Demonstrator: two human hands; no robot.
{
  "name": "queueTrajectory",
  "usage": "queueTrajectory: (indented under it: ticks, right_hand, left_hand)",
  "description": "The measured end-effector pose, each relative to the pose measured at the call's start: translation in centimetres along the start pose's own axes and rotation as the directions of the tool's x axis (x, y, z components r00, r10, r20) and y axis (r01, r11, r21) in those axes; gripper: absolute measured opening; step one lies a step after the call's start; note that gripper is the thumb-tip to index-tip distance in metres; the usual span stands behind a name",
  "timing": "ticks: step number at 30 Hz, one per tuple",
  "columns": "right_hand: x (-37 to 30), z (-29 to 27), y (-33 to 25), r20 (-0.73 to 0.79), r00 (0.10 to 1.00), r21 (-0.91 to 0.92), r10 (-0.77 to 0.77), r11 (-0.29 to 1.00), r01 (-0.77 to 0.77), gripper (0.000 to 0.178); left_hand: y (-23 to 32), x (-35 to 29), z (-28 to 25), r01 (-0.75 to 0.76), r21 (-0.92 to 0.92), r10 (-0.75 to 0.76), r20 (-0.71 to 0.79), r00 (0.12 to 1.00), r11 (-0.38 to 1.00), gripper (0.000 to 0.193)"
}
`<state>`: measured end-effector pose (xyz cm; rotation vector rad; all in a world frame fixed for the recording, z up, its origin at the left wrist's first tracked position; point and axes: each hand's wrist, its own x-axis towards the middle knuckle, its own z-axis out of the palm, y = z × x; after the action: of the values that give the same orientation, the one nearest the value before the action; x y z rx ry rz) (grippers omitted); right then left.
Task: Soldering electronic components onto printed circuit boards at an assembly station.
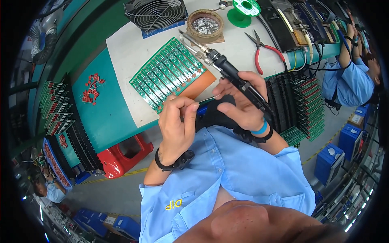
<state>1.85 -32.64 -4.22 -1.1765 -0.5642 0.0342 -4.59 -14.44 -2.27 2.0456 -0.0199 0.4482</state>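
Observation:
My right hand (pixel 247 107) holds a black-handled soldering iron (pixel 233 71). Its metal front end points up and left, over the far right corner of a green circuit board panel (pixel 166 71). The panel is divided into several narrow strips and lies tilted on a white sheet, with an orange piece (pixel 200 87) along its right side. My left hand (pixel 177 123) is closed near the panel's close edge, its fingertips pinched together. Whatever sits between those fingertips is too small or hidden to name.
Behind the panel stand a fan (pixel 156 16), a round pot of solder (pixel 204 27) and a green solder spool (pixel 239 18). Red-handled pliers (pixel 263 52) lie right. Red components (pixel 92 89) lie left on the green mat. Racks of boards (pixel 308 103) flank both sides; a red stool (pixel 121 160) stands below.

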Motion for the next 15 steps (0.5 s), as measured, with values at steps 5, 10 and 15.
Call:
queueTrajectory:
  ticks: [5,10,15]
  right_hand:
    - [0.2,-0.9,1.3,0.04,0.999,-0.032,-0.013,0.999,0.014,0.072]
    - [0.6,-2.1,2.0,-0.012,0.999,-0.202,-0.04,0.979,0.037,0.066]
    - [1.2,-3.9,1.8,0.059,0.988,-0.452,-0.144,0.878,0.155,0.065]
  left_hand:
    - [0.4,0.6,0.4,0.001,-0.023,-0.001,0.032,0.999,1.0,0.014]
    - [-0.7,1.2,0.5,-0.086,0.189,0.068,0.098,0.993,0.978,0.021]
    - [-1.9,1.0,0.0,-0.21,0.479,0.182,0.104,0.978,0.852,0.035]
